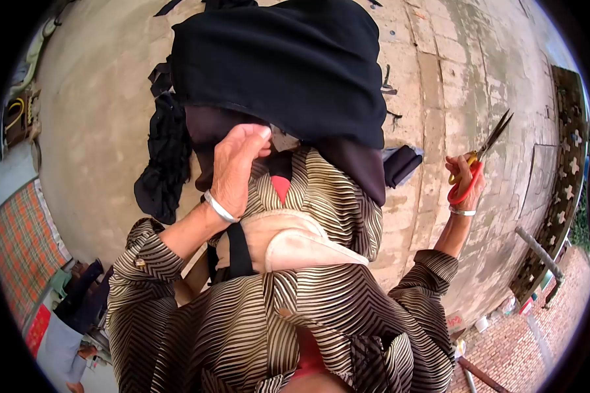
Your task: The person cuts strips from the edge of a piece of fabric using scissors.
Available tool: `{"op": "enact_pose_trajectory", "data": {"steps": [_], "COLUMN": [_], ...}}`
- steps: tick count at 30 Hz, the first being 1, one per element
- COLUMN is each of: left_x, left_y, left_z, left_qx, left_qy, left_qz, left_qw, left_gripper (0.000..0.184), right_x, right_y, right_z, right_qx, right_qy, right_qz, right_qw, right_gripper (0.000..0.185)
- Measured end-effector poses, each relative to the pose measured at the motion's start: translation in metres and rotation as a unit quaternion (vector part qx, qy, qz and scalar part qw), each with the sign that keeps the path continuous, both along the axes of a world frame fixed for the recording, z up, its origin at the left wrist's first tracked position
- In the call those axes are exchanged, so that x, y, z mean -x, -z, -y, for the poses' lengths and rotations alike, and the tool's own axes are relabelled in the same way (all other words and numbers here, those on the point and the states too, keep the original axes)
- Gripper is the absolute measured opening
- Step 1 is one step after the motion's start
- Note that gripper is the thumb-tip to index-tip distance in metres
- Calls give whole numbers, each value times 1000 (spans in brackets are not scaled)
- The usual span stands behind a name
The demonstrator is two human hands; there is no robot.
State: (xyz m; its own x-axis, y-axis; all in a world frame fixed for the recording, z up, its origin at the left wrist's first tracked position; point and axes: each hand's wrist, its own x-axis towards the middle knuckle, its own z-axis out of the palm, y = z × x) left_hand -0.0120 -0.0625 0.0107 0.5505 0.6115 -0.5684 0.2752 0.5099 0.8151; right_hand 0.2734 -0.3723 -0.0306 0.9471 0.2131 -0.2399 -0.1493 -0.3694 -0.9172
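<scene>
Black cloth point(282, 65) lies spread over my lap and knees, with a dark purplish layer point(354, 164) showing below its near edge. At that edge, left of the middle, my left hand point(239, 160) is raised with its fingers bent and thumb and fingertips together; whether a bit of cloth is pinched there is hidden. Out to the right, away from the cloth, my right hand point(465, 180) grips scissors point(482, 154) by their red and yellow handles. The scissor blades are slightly apart and point up and to the right.
Crumpled black fabric point(164, 157) lies on the concrete floor point(98, 118) to the left. A folded dark piece point(402, 165) and thin scraps are at the right. Plaid cloth point(29, 242) and part of another person point(62, 347) show at lower left. A pipe point(539, 252) is at far right.
</scene>
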Motion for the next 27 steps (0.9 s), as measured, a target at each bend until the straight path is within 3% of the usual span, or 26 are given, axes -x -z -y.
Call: {"op": "enact_pose_trajectory", "data": {"steps": [5,7,8,11,13,15,17,19,23,27], "left_x": [-23,-37,-43,-48,-50,-47,-51,-45,-30,-29], "left_y": [30,29,22,28,25,20,9,9,14,8], "left_z": [0,-1,-3,3,8,9,17,21,26,31], "left_qx": [22,27,122,201,198,140,110,141,205,173], "left_qy": [-128,-182,-176,-178,-178,-21,-10,19,-13,-57], "left_qz": [109,208,248,283,286,210,197,149,122,105], "left_qw": [986,961,945,921,921,967,974,978,971,978], "left_gripper": [17,14,18,27,24,22,24,27,19,17], "right_x": [27,39,47,62,69,76,80,83,88,90], "right_y": [-51,-61,-65,-67,-70,-74,-75,-81,-87,-80], "right_z": [-39,-48,-55,-65,-71,-71,-69,-69,-68,-63], "right_qx": [22,-20,-75,-147,-137,-123,-54,-77,-25,21], "right_qy": [-106,-154,-158,-179,-188,-199,-243,-254,-275,-313], "right_qz": [35,3,-20,-61,-78,-96,-78,-108,-150,-170], "right_qw": [993,988,984,971,969,967,965,958,949,934], "right_gripper": [17,16,13,8,8,8,10,12,13,13]}}
